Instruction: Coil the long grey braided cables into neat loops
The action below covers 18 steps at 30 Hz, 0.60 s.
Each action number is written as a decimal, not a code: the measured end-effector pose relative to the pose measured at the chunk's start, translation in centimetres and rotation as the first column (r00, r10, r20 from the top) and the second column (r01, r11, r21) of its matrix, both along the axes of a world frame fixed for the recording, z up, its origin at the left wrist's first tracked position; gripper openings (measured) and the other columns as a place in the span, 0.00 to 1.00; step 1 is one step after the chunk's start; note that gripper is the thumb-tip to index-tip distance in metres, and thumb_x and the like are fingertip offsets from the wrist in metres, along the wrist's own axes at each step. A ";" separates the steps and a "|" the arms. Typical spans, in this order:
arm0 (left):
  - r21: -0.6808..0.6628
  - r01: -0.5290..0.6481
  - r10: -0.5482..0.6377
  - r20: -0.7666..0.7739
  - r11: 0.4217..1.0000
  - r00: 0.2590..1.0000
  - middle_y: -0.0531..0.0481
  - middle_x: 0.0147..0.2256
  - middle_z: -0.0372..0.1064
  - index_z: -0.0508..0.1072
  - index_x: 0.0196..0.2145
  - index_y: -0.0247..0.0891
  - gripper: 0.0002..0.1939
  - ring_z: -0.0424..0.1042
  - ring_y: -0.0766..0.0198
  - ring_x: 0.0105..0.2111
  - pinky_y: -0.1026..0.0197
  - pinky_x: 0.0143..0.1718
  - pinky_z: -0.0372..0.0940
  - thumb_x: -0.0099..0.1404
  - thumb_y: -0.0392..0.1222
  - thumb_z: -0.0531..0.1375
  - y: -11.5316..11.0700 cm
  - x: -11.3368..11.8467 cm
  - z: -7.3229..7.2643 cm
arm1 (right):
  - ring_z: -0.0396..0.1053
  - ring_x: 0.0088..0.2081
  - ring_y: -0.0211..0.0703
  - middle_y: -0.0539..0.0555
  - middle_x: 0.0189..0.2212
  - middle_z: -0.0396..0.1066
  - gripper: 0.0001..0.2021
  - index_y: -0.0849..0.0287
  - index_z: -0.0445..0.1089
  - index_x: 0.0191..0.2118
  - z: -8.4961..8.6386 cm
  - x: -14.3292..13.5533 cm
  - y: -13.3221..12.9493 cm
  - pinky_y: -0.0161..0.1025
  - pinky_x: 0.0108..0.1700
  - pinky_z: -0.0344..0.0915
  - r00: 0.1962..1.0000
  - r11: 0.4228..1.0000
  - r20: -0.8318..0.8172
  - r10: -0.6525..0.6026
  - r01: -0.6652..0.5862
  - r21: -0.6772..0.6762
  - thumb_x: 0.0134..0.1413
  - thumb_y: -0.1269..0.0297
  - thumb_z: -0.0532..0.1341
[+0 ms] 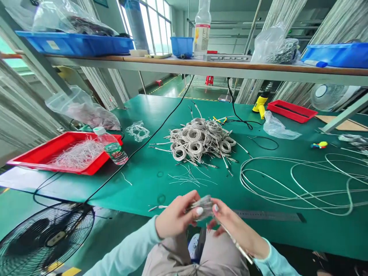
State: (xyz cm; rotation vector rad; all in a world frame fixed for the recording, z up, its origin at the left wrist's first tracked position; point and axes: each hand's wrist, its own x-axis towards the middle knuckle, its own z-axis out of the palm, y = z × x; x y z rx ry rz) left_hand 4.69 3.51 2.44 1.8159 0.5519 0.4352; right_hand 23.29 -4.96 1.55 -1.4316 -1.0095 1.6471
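Note:
My left hand (180, 214) and my right hand (234, 226) are close together over my lap at the table's front edge. Between them is a small coil of grey cable (206, 202), gripped by the fingers of both. One cable end trails down across my right wrist, and another end sticks out left past my left hand. Beyond the hands lie several thin white strands (189, 179) on the green table. Behind those is a heap of coiled grey cables (198, 140) with short stripped ends.
At left stand a red tray (66, 168) of thin white strips, a plastic bottle (112, 145) and a fan (48, 237). Loose long cable (270, 195) and a steel ruler (267, 216) lie right. A black cord crosses the table. A shelf (161, 65) spans the back.

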 end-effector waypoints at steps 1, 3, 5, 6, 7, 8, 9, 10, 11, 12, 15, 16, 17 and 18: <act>-0.171 -0.015 0.018 0.012 0.985 1.000 0.53 0.26 0.62 0.59 0.34 0.39 0.17 0.63 0.67 0.23 0.64 0.25 0.60 0.66 0.57 0.53 0.4 -0.1 0.1 | 0.69 0.47 0.50 0.65 0.56 0.60 0.44 0.60 0.48 0.63 0.1 0.2 0.0 0.47 0.46 0.68 0.989 0.994 0.146 0.003 -0.020 0.110 0.49 0.34 0.58; -0.402 0.012 0.016 0.065 0.915 0.998 0.54 0.26 0.62 0.60 0.34 0.38 0.20 0.61 0.70 0.21 0.67 0.22 0.57 0.64 0.59 0.57 0.9 -0.2 0.2 | 0.61 0.56 0.52 0.63 0.62 0.52 0.47 0.56 0.41 0.66 0.3 0.4 0.0 0.49 0.54 0.64 0.934 0.947 0.358 -0.007 -0.109 0.303 0.48 0.39 0.63; -0.547 0.051 0.021 0.125 0.835 0.992 0.54 0.24 0.63 0.61 0.32 0.36 0.21 0.59 0.72 0.20 0.69 0.21 0.55 0.60 0.57 0.62 1.2 0.1 0.1 | 0.58 0.59 0.52 0.62 0.62 0.53 0.43 0.55 0.44 0.65 0.6 0.4 0.0 0.48 0.56 0.62 0.893 0.885 0.451 0.003 -0.212 0.414 0.51 0.43 0.63; -0.605 0.062 0.033 0.145 0.794 0.989 0.55 0.23 0.63 0.62 0.31 0.36 0.22 0.58 0.74 0.19 0.69 0.20 0.53 0.59 0.57 0.63 1.3 0.3 0.0 | 0.60 0.57 0.51 0.62 0.59 0.57 0.37 0.56 0.48 0.64 0.7 0.3 0.0 0.48 0.56 0.63 0.879 0.861 0.477 -0.003 -0.240 0.448 0.55 0.45 0.61; -0.655 0.065 0.052 0.157 0.753 0.986 0.55 0.22 0.62 0.62 0.30 0.35 0.22 0.56 0.75 0.18 0.70 0.20 0.52 0.57 0.56 0.65 1.3 0.5 0.0 | 0.62 0.55 0.50 0.61 0.56 0.61 0.31 0.57 0.53 0.61 0.9 0.1 0.0 0.48 0.54 0.64 0.867 0.845 0.498 -0.019 -0.252 0.472 0.59 0.46 0.58; -0.696 0.063 0.070 0.161 0.716 0.984 0.56 0.21 0.61 0.62 0.30 0.35 0.23 0.54 0.75 0.17 0.70 0.19 0.51 0.57 0.56 0.65 1.3 0.8 0.0 | 0.65 0.53 0.50 0.61 0.53 0.64 0.26 0.58 0.56 0.59 1.0 0.0 0.2 0.48 0.53 0.64 0.856 0.837 0.516 -0.036 -0.256 0.483 0.62 0.48 0.55; -0.727 0.058 0.084 0.158 0.685 0.984 0.58 0.20 0.59 0.61 0.30 0.36 0.23 0.52 0.76 0.17 0.70 0.20 0.52 0.57 0.57 0.65 1.2 1.1 0.1 | 0.66 0.51 0.50 0.61 0.51 0.66 0.22 0.59 0.58 0.56 1.2 -0.1 0.3 0.47 0.51 0.65 0.847 0.839 0.529 -0.045 -0.255 0.481 0.64 0.49 0.52; -0.750 0.053 0.095 0.153 0.659 0.984 0.59 0.19 0.56 0.61 0.30 0.36 0.23 0.51 0.76 0.17 0.70 0.22 0.55 0.58 0.57 0.64 1.2 1.4 0.2 | 0.67 0.49 0.50 0.61 0.49 0.67 0.20 0.59 0.59 0.55 1.3 -0.1 0.5 0.47 0.50 0.66 0.842 0.846 0.538 -0.047 -0.253 0.469 0.65 0.51 0.50; -0.773 0.050 0.103 0.148 0.632 0.984 0.60 0.19 0.54 0.62 0.31 0.36 0.22 0.50 0.76 0.17 0.68 0.25 0.58 0.59 0.58 0.63 1.2 1.7 0.3 | 0.68 0.48 0.50 0.60 0.48 0.68 0.19 0.59 0.59 0.54 1.4 -0.1 0.7 0.47 0.49 0.66 0.838 0.857 0.543 -0.044 -0.248 0.453 0.66 0.52 0.49; -0.795 0.046 0.111 0.142 0.605 0.984 0.61 0.18 0.52 0.62 0.31 0.35 0.22 0.49 0.76 0.17 0.67 0.28 0.60 0.60 0.57 0.63 1.3 1.9 0.5 | 0.69 0.48 0.51 0.60 0.48 0.69 0.18 0.59 0.60 0.53 1.5 -0.1 0.9 0.47 0.49 0.65 0.837 0.868 0.545 -0.042 -0.239 0.435 0.66 0.52 0.49; -0.855 0.000 0.145 0.088 0.519 0.986 0.61 0.18 0.49 0.61 0.27 0.35 0.23 0.48 0.76 0.18 0.66 0.29 0.59 0.57 0.57 0.65 1.7 2.5 1.0 | 0.70 0.48 0.51 0.60 0.46 0.71 0.18 0.59 0.60 0.52 1.7 0.2 1.5 0.45 0.47 0.67 0.870 0.902 0.492 -0.025 -0.193 0.387 0.66 0.52 0.49; -0.868 -0.020 0.153 0.065 0.497 0.986 0.61 0.18 0.49 0.60 0.25 0.35 0.24 0.48 0.76 0.18 0.67 0.26 0.57 0.55 0.57 0.66 1.9 2.6 1.1 | 0.72 0.45 0.50 0.60 0.45 0.72 0.19 0.59 0.60 0.52 1.6 0.2 1.7 0.43 0.44 0.69 0.896 0.919 0.444 0.004 -0.179 0.353 0.64 0.50 0.52; -0.876 -0.039 0.158 0.043 0.481 0.986 0.61 0.19 0.49 0.58 0.23 0.36 0.26 0.47 0.76 0.19 0.67 0.24 0.54 0.53 0.56 0.67 2.0 2.7 1.2 | 0.74 0.40 0.49 0.59 0.43 0.72 0.20 0.58 0.60 0.52 1.6 0.2 1.9 0.41 0.38 0.71 0.923 0.938 0.383 0.038 -0.164 0.304 0.62 0.49 0.55; -0.878 -0.053 0.160 0.027 0.477 0.987 0.60 0.19 0.49 0.57 0.23 0.36 0.26 0.46 0.75 0.19 0.67 0.23 0.52 0.52 0.56 0.68 2.1 2.8 1.2 | 0.75 0.34 0.46 0.58 0.40 0.73 0.22 0.58 0.59 0.53 1.5 0.2 2.0 0.38 0.31 0.71 0.945 0.958 0.318 0.070 -0.153 0.244 0.60 0.49 0.57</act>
